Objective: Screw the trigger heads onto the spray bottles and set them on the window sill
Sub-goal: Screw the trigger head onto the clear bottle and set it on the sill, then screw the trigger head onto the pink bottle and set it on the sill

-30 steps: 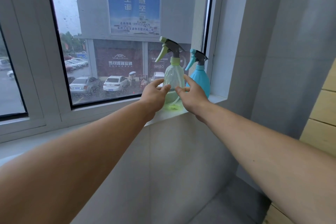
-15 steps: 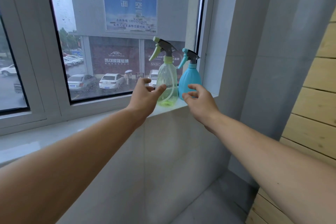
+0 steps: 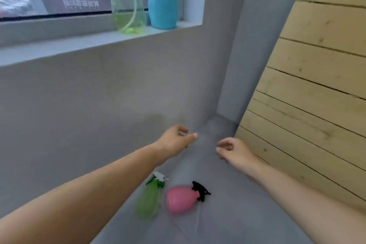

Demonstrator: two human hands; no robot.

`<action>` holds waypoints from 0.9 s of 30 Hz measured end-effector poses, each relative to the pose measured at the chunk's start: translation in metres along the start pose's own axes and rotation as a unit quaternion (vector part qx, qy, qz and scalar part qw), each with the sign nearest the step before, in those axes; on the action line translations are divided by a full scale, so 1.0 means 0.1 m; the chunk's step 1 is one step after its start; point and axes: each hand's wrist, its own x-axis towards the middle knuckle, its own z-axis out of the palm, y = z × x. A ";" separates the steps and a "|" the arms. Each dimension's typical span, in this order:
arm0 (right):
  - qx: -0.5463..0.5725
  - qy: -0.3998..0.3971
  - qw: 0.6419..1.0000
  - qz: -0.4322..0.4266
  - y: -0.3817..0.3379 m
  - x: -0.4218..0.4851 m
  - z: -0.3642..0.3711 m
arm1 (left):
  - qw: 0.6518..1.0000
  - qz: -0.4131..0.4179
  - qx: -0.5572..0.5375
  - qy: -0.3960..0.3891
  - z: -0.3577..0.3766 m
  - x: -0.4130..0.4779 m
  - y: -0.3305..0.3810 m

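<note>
A clear green-tinted spray bottle and a blue spray bottle stand side by side at the right end of the window sill; their trigger heads are cut off by the top edge. On the grey floor lie a green bottle with a white and green trigger head and a round pink bottle with a black trigger head. My left hand and my right hand hover empty above the floor, fingers loosely curled, beyond the two lying bottles.
A grey wall runs below the sill. A pale wooden plank panel rises at the right. The grey floor narrows toward the corner ahead of my hands.
Both hands let go of the green-tinted bottle on the sill and dropped down toward the floor. My view tilted down, bringing the green and pink bottles into sight.
</note>
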 end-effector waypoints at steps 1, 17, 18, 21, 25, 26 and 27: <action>0.000 -0.013 1.000 0.028 0.25 -0.01 0.07 | 0.999 -0.026 0.023 -0.024 0.17 0.05 -0.17; 0.054 -0.029 0.975 0.211 2.26 0.69 1.22 | 0.913 -0.148 0.351 -0.145 1.24 0.99 -2.06; 0.052 -0.024 0.975 0.215 2.29 0.74 1.27 | 0.912 -0.157 0.346 -0.156 1.26 1.00 -2.11; 0.042 -0.013 0.972 0.230 2.36 0.88 1.44 | 0.921 -0.190 0.304 -0.156 1.31 1.02 -2.29; -0.027 -0.010 0.974 0.223 2.39 0.98 1.56 | 0.940 -0.256 0.196 -0.110 1.36 1.02 -2.50; -0.042 -0.014 0.974 0.223 2.38 0.99 1.58 | 0.944 -0.269 0.164 -0.099 1.36 1.02 -2.52; -0.054 -0.019 0.974 0.221 2.38 1.01 1.60 | 0.946 -0.279 0.138 -0.090 1.35 1.01 -2.53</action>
